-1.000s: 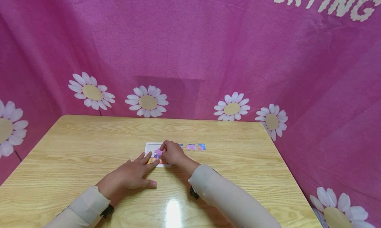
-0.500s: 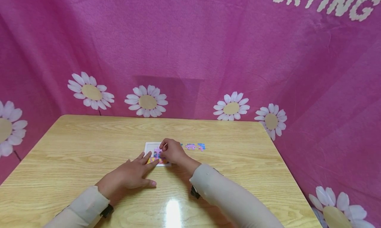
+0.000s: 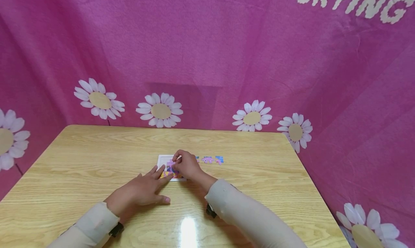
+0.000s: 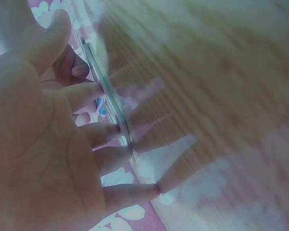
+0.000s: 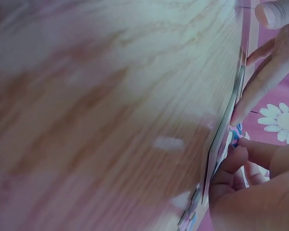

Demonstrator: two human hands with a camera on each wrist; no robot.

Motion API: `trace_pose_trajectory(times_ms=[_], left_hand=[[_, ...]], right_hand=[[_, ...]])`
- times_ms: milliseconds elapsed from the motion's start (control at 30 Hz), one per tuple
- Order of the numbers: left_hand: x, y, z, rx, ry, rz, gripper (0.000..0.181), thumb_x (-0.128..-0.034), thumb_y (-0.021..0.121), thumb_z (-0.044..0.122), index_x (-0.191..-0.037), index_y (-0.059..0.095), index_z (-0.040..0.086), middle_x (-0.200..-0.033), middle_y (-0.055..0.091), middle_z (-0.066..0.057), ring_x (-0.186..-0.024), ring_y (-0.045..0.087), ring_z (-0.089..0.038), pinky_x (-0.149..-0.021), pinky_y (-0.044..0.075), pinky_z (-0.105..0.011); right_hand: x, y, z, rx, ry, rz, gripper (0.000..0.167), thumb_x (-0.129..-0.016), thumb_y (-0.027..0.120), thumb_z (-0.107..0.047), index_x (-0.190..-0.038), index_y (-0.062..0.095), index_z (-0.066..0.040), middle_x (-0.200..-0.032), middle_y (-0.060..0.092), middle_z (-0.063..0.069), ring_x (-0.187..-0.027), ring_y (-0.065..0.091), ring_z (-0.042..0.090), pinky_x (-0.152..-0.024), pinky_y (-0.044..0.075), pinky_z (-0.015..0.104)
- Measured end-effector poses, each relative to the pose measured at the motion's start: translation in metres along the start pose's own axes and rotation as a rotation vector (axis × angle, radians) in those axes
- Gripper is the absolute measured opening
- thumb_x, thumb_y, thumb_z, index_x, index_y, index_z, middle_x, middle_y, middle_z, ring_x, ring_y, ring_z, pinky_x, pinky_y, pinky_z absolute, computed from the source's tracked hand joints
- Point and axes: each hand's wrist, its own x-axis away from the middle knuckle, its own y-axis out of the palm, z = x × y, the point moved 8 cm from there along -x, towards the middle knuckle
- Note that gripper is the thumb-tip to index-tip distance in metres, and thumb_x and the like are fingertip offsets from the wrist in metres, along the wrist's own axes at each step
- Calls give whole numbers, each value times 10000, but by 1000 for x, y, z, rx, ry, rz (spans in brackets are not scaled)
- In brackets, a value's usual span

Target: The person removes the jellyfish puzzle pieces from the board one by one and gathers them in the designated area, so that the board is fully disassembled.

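A white-rimmed puzzle tray (image 3: 164, 158) lies on the table, with joined jigsaw pieces (image 3: 166, 175) in yellow, pink and blue along its near part. My left hand (image 3: 141, 190) is spread, its straight fingertips resting on the tray's near left part and its thumb out to the side. From the right, my right hand (image 3: 188, 166) reaches over the tray with bent fingers. In the right wrist view, its thumb and forefinger pinch a small pink-and-blue jigsaw piece (image 5: 235, 138) low at the tray. The right hand covers the tray's right side in the head view.
Just right of the tray lie loose jigsaw pieces: a pink one with eyes (image 3: 208, 160), a blue and pink one (image 3: 220, 159), and one partly hidden by the right hand. The wooden table (image 3: 259, 161) ends at a pink cloth backdrop (image 3: 194, 43) with daisies.
My right hand has shifted slightly up and left over the tray, its fingers still at the pieces. The left hand stays in place.
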Motion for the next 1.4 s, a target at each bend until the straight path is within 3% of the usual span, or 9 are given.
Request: trace_pose_trajectory(times_ms=[167,400,700,867,1400], left_hand=[[0,0,0,1,1,-1,889,-905,671,643,-1611,383,187,-1703,185,-196,-1557,147,-469,-1061,236,-827],[0,0,0,0,0,-4,888,-907,677,634,-1612,381,181,-1698,192,-208,-1554,150,-478,-1057,235,-831],[-2,1,-1,-1,-9,-6,899,-896,678,649,-1610,386,188,-1698,199,-202,-1553,158,-476,-1062,236,-826],[-2,1,-1,-2,-7,-1,903,-894,679,649,-1610,386,184,-1696,203,-207,-1549,160,-485,-1058,233,-830],[0,0,1,18,-9,-6,898,-895,689,635,-1613,379,193,-1700,189,-206,-1552,146,-485,-1070,218,-826]], right_hand=[[0,-1,3,-28,21,12,173,-863,698,56,-887,620,-97,-714,613,-31,-583,526,59,-510,431,198],[-3,-3,12,-64,84,13,119,-900,738,6,-929,658,-77,-737,650,-13,-618,556,72,-549,439,199],[0,-16,19,-62,86,18,126,-884,742,7,-933,657,-73,-722,619,-30,-615,536,67,-533,419,199],[4,-22,24,-133,107,6,123,-893,726,35,-949,642,-35,-689,591,-23,-534,516,86,-466,411,203],[19,-49,44,-168,128,-17,119,-927,704,3,-1017,628,-16,-757,593,13,-597,540,114,-511,475,237]])
